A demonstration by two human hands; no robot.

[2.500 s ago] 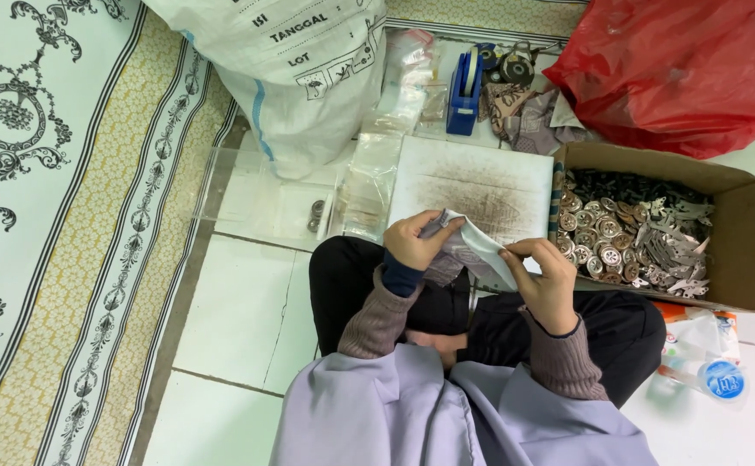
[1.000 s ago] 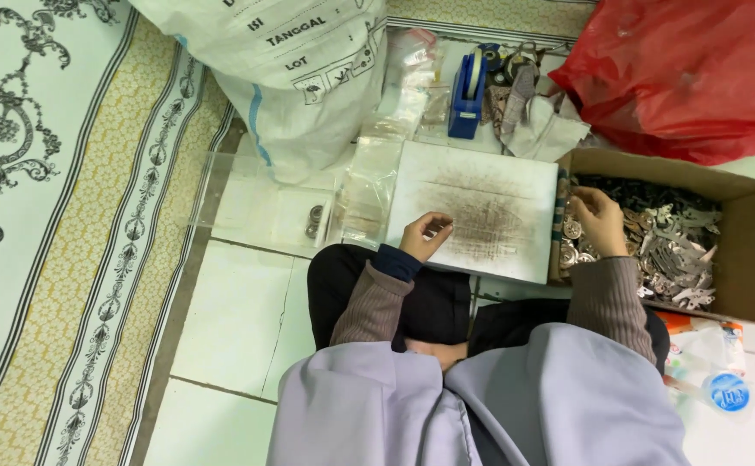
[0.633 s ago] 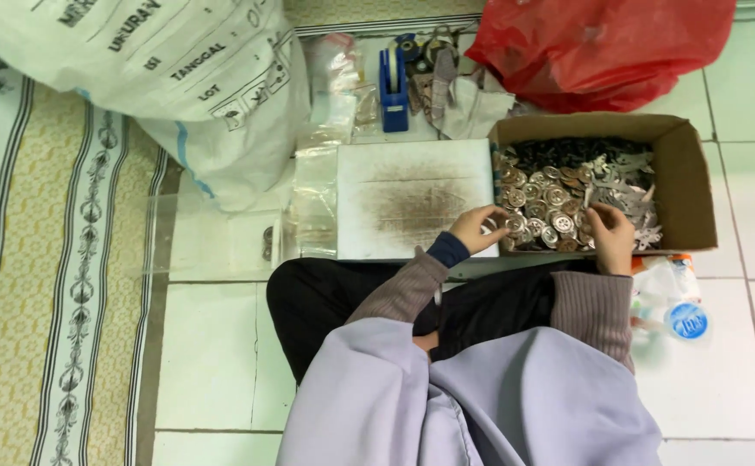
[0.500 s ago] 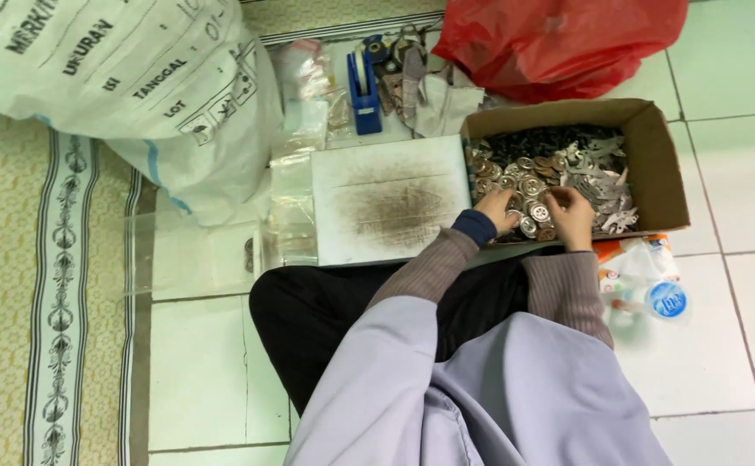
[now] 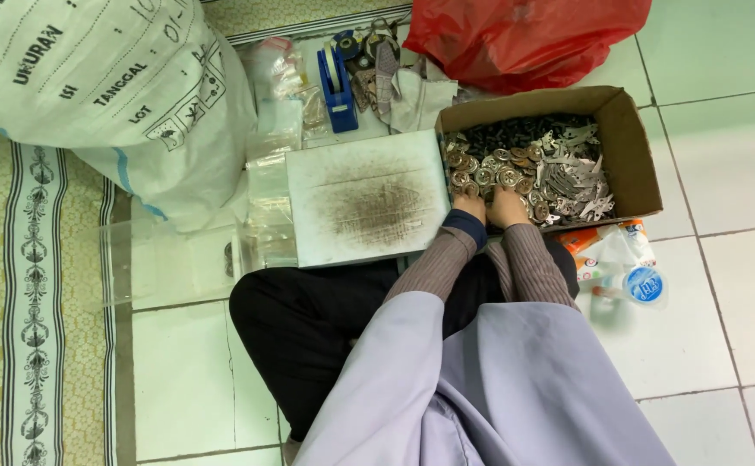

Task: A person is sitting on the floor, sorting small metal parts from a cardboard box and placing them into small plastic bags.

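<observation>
Both my hands are down in the cardboard box (image 5: 628, 147) at its near edge, buried among the round metal parts (image 5: 489, 173) heaped in its left half. My left hand (image 5: 470, 207) and right hand (image 5: 508, 207) lie side by side, almost touching, fingers pointing into the pile; the fingertips are hidden among the pieces, so I cannot tell whether either hand is closed on anything. The right half of the box holds flat, jagged silvery scraps (image 5: 571, 177), and a dark mass along the far wall is too small to make out. Just left of the box lies a white board (image 5: 364, 203) with a dark smudge across its middle. Clear plastic bags (image 5: 269, 198) are stacked at its left edge, their contents hard to read. Beyond the board stands a blue tape dispenser (image 5: 337, 82) beside a tangle of small items I cannot identify. A red plastic bag (image 5: 524, 34) sits behind the box, cut off at the top, and a large white sack (image 5: 110, 86) runs off the upper left. A plastic bottle (image 5: 632, 280) lies on the tiled floor (image 5: 723, 302) by my right knee.
</observation>
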